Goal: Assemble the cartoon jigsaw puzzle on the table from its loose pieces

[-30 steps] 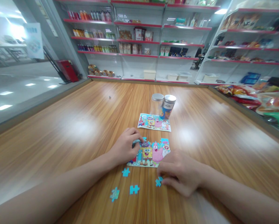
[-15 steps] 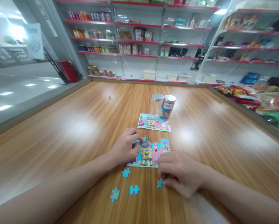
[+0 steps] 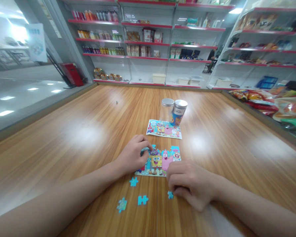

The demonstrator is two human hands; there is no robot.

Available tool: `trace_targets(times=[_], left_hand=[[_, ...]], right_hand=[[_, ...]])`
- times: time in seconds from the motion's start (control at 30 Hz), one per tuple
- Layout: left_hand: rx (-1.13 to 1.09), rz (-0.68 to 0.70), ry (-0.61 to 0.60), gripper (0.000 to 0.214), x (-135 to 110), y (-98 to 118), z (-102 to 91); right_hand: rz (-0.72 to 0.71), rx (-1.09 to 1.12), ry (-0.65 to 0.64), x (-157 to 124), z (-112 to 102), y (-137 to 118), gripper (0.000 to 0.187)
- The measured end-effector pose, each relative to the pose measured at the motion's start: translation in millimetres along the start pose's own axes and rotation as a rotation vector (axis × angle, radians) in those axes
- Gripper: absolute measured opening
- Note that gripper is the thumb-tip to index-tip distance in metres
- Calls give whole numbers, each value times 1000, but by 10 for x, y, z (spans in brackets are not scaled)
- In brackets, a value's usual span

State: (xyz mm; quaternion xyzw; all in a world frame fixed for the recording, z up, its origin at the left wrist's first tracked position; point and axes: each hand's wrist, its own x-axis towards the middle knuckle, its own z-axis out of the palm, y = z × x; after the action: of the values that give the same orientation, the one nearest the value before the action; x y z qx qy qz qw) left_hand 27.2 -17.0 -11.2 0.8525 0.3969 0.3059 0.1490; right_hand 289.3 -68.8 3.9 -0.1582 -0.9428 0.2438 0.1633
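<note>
A partly assembled cartoon jigsaw puzzle [image 3: 156,161] lies on the wooden table, with gaps along its top edge. My left hand [image 3: 134,154] rests over its left side, fingers bent and thumb and index finger apart, the index fingertip touching near the upper edge. At the lower right corner, my right hand [image 3: 190,182] pinches a small blue puzzle piece [image 3: 170,195] between thumb and fingers, low over the table; part of the piece is hidden. Three loose pieces lie nearer me: a blue one [image 3: 133,181], another blue one [image 3: 142,199] and a blue-green one [image 3: 122,204].
Beyond the puzzle lies a printed picture card [image 3: 164,129] with the same characters. Behind it stand a clear jar [image 3: 167,110] with a silver lid and a printed can [image 3: 179,113]. Packaged goods [image 3: 259,102] are heaped at the right; stocked shelves [image 3: 145,42] line the back.
The piece at my right fingertips has turned slightly, and the right fingers have shifted a little. My left hand stays where it was on the puzzle.
</note>
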Motion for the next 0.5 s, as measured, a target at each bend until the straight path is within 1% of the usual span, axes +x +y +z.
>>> trace_targets(times=[0.23, 0.4, 0.5], left_hand=[[5, 3, 6, 25, 2, -4, -5], [5, 5, -2, 24, 3, -7, -14], [6, 4, -1, 24, 1, -3, -12]], right_hand=[[-31, 20, 23, 13, 4, 0, 25], [-24, 37, 45, 19, -3, -16, 15], [-30, 55, 92, 36, -2, -17, 11]])
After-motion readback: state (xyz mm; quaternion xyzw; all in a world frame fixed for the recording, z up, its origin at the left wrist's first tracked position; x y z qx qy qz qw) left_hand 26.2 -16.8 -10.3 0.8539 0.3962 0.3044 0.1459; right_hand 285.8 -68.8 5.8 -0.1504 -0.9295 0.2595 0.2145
